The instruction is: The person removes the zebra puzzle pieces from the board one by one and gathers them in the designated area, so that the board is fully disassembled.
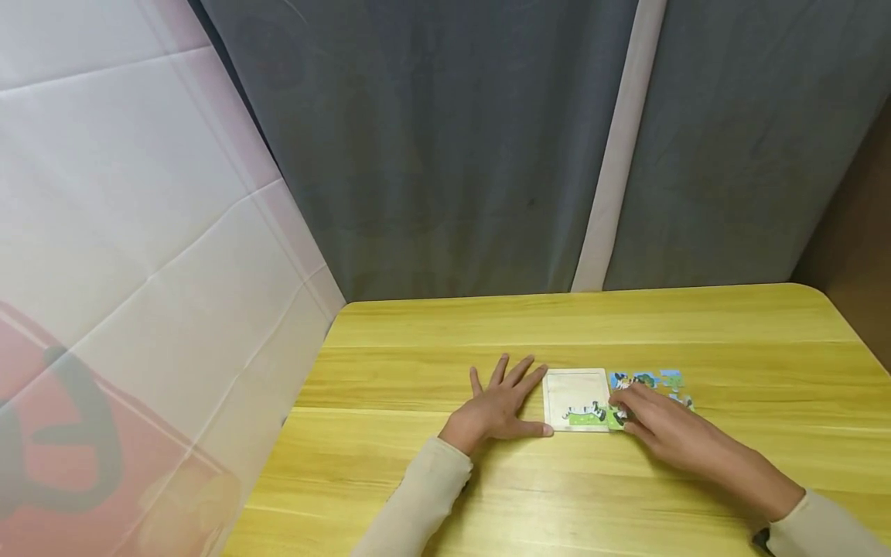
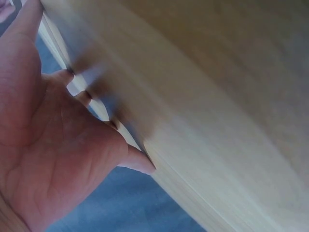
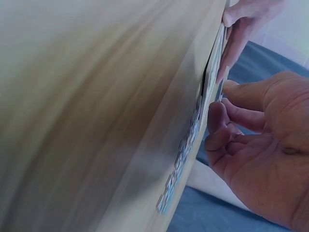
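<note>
A square wooden puzzle tray (image 1: 574, 384) lies on the table, with a strip of green-and-white animal picture (image 1: 587, 415) along its bottom edge. My left hand (image 1: 496, 410) lies spread at the tray's left side, thumb at the lower corner and index fingertip at the upper one; the left wrist view shows its palm (image 2: 58, 140). At the tray's lower right, my right hand (image 1: 668, 429) pinches a green puzzle piece (image 1: 616, 418) between thumb and fingers. In the right wrist view the curled fingers (image 3: 219, 137) show, while the piece is seen almost edge-on.
Several colourful puzzle pieces (image 1: 671, 378) lie right of the tray, partly hidden under my right hand. The yellow wood-grain table (image 1: 418, 333) ends at a grey curtain (image 1: 431, 155) behind. A white printed cloth (image 1: 139, 193) hangs on the left.
</note>
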The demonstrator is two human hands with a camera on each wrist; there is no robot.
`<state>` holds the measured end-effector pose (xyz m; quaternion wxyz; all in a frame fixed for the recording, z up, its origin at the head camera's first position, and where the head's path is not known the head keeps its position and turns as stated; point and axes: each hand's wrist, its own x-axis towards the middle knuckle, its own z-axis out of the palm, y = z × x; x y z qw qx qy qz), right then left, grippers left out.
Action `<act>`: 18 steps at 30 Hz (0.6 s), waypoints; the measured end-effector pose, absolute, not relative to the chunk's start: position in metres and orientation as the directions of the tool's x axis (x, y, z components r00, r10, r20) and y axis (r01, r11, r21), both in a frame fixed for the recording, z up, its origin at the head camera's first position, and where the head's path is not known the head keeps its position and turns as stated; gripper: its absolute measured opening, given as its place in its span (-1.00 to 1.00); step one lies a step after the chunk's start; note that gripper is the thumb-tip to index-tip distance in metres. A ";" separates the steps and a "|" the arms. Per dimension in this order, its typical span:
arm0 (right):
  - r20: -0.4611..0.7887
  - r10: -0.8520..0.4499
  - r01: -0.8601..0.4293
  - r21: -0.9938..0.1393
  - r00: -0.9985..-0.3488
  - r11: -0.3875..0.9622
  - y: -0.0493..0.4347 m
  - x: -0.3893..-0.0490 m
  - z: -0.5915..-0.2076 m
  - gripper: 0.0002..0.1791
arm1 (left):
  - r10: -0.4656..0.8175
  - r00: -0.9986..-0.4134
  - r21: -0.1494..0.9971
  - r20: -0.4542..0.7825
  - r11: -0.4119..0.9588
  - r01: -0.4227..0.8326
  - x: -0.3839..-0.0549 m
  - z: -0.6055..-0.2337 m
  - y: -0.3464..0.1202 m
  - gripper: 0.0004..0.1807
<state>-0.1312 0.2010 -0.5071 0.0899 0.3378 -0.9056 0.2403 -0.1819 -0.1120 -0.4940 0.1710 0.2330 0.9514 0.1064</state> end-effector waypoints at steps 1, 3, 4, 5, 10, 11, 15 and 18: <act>0.329 -0.567 -0.655 -0.369 -0.755 0.659 0.203 -0.130 -0.508 -0.62 | 0.481 -0.832 0.284 -0.275 0.868 0.408 -0.182 -0.494 -0.112 0.15; 0.326 -0.560 -0.648 -0.364 -0.762 0.670 0.207 -0.127 -0.508 -0.61 | 0.481 -0.833 0.281 -0.274 0.868 0.409 -0.182 -0.494 -0.112 0.15; 0.318 -0.556 -0.641 -0.367 -0.768 0.674 0.208 -0.126 -0.508 -0.60 | 0.480 -0.833 0.281 -0.275 0.869 0.408 -0.182 -0.494 -0.112 0.15; 0.305 -0.555 -0.633 -0.374 -0.774 0.678 0.209 -0.125 -0.508 -0.60 | 0.480 -0.833 0.280 -0.275 0.869 0.408 -0.183 -0.494 -0.112 0.15; 0.219 -0.548 -0.588 -0.386 -0.807 0.711 0.212 -0.121 -0.508 -0.62 | 0.480 -0.832 0.278 -0.278 0.869 0.408 -0.183 -0.493 -0.112 0.14; 0.207 -0.548 -0.582 -0.381 -0.811 0.718 0.212 -0.121 -0.508 -0.64 | 0.481 -0.831 0.279 -0.278 0.869 0.409 -0.183 -0.493 -0.112 0.14; 0.203 -0.552 -0.586 -0.359 -0.809 0.726 0.213 -0.120 -0.510 -0.67 | 0.481 -0.833 0.279 -0.272 0.868 0.410 -0.182 -0.495 -0.112 0.14; 0.236 -0.555 -0.603 -0.340 -0.798 0.721 0.214 -0.119 -0.512 -0.64 | 0.479 -0.835 0.279 -0.271 0.869 0.408 -0.182 -0.496 -0.112 0.14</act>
